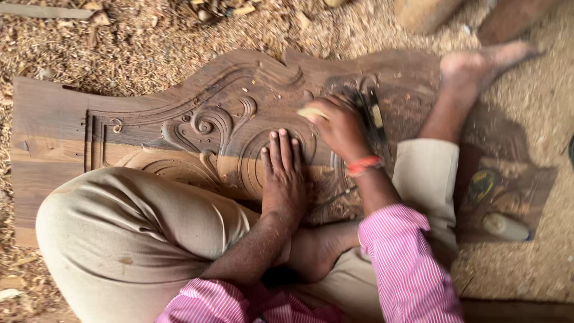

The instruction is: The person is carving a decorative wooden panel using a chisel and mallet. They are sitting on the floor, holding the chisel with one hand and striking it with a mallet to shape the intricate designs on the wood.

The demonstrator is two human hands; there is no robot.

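Clearly, the person is sitting right on top of the carved wooden panel [197, 119], which is lying flat on a floor covered in wood shavings [179, 36]. Sitting there is likely pinning the panel with body weight so it is not sliding about. One knee in beige trousers [119, 239] is resting over the lower left part of the board, and a bare foot [478, 66] is stretching across its right end, adding more hold.

The left hand [282, 176] is lying open, palm down and fingers spread, pressing on the curved grooves near the middle of the panel; it seems to be steadying the work and bracing the body close to the spot being worked. The right hand [338, 125], just beside it and a little further up, is closing around a small pale block [312, 112], held against the carving, though motion blur is making it hard to tell exactly what the block is. An orange band [363, 165] is sitting on that wrist, above a pink striped sleeve [406, 263].

Just past the right hand, dark-handled tools [371, 113] are lying on the panel within easy reach. A pale bottle [505, 227] is lying to the right on a dark board.
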